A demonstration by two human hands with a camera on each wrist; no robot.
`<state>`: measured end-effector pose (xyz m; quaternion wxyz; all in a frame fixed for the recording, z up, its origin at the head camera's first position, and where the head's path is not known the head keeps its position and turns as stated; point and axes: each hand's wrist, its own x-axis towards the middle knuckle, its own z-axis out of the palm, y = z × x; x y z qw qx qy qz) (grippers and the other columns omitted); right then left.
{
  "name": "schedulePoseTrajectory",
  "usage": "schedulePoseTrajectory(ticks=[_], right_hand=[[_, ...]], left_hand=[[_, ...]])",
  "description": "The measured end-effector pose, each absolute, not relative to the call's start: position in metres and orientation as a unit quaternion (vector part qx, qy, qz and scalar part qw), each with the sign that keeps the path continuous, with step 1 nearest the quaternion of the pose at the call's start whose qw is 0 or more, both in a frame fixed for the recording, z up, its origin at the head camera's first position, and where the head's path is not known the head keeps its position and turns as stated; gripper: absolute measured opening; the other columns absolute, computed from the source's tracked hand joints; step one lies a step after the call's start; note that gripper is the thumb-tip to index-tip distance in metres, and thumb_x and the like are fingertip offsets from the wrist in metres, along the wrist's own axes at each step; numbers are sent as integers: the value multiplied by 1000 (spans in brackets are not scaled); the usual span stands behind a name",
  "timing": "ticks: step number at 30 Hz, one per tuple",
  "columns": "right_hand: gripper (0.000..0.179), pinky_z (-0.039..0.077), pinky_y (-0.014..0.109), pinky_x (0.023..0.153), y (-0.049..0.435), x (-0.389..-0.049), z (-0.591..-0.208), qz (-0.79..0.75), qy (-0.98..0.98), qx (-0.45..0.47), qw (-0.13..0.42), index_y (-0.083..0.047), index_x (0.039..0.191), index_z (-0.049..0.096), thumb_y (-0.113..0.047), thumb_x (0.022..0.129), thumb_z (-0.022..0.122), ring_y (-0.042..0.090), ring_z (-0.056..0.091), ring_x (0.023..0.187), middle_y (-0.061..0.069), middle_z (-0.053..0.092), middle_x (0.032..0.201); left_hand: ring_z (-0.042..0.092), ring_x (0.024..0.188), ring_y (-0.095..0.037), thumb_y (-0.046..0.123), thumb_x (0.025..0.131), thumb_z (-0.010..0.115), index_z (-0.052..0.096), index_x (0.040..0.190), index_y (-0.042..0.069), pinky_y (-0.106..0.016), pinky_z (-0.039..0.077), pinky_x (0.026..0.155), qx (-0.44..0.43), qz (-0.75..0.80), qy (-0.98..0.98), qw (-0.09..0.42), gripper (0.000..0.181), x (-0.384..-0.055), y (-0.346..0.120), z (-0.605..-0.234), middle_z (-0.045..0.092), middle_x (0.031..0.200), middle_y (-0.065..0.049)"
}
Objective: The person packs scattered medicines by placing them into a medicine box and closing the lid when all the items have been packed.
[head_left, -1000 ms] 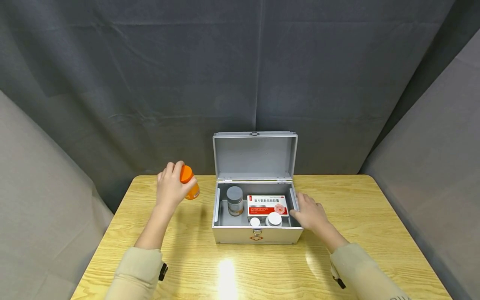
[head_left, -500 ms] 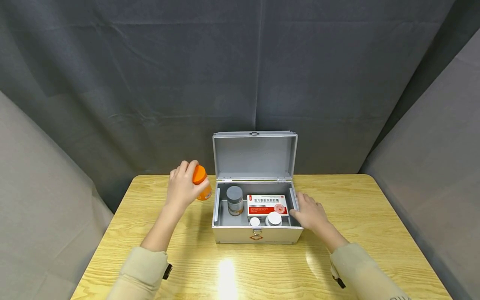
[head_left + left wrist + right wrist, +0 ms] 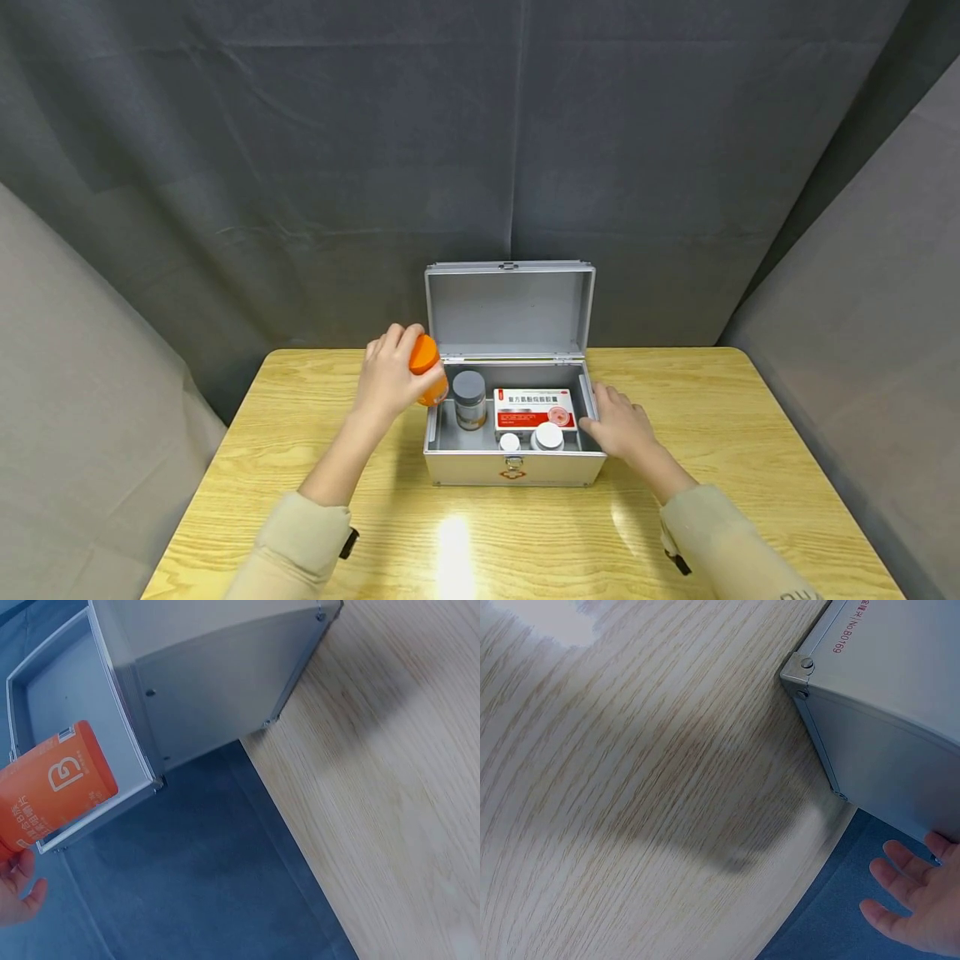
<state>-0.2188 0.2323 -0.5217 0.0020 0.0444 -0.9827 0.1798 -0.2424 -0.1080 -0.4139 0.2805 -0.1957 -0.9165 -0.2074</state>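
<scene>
My left hand [image 3: 388, 375] grips an orange pill bottle [image 3: 425, 355] by its orange cap, above the left rim of an opened silver medicine case [image 3: 468, 472]. The bottle [image 3: 56, 780] shows white lettering in the left wrist view, where only a few fingertips appear. Inside the case stand a grey-capped jar [image 3: 470, 402], a red and white medicine carton [image 3: 534, 411] and two white-capped bottles, a small one [image 3: 509, 442] and a larger one [image 3: 548, 437]. My right hand [image 3: 621, 423] rests at the case's right side, its fingers [image 3: 891, 919] extended and spread.
The case's lid [image 3: 510, 312] stands raised at the back, close to a dark grey curtain [image 3: 360, 167]. The wooden table [image 3: 675, 517] has its far edge just behind the case. Light grey cloth panels [image 3: 82, 400] flank both sides.
My left hand has carried the orange pill bottle rightward, from beside the case to over its left rim. The right hand and the case's contents stay in place.
</scene>
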Motion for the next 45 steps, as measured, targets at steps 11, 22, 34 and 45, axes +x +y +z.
schedulePoseTrajectory(ticks=[11, 22, 34, 45], right_hand=[[70, 29, 63, 92, 233, -220, -523, 180, -983, 44, 7, 4, 137, 27, -32, 83, 54, 46, 38, 119, 28, 40, 132], [72, 27, 64, 94, 232, -219, -521, 181, -983, 43, -4, 5, 138, 25, -34, 84, 52, 47, 35, 122, 29, 36, 135], [71, 28, 63, 93, 231, -218, -520, 182, -983, 41, -4, 5, 137, 26, -34, 83, 53, 47, 37, 120, 29, 38, 133], [70, 30, 63, 91, 229, -217, -518, 182, -982, 41, 0, 4, 137, 28, -34, 83, 53, 46, 38, 119, 28, 39, 132]], left_hand=[[49, 74, -22, 35, 73, 61, 57, 110, 7, -38, 41, 76, -226, -198, -915, 269, 47, -237, -91, -418, 50, 90, -6], [48, 73, -19, 34, 72, 62, 56, 111, 9, -36, 42, 72, -242, -201, -918, 241, 47, -232, -80, -432, 49, 91, -4], [48, 73, -17, 38, 74, 64, 56, 114, 9, -35, 42, 72, -259, -187, -924, 210, 50, -228, -71, -452, 50, 91, -4], [44, 70, -15, 38, 73, 65, 57, 112, 10, -34, 40, 71, -272, -168, -927, 195, 49, -230, -66, -472, 47, 87, -1]])
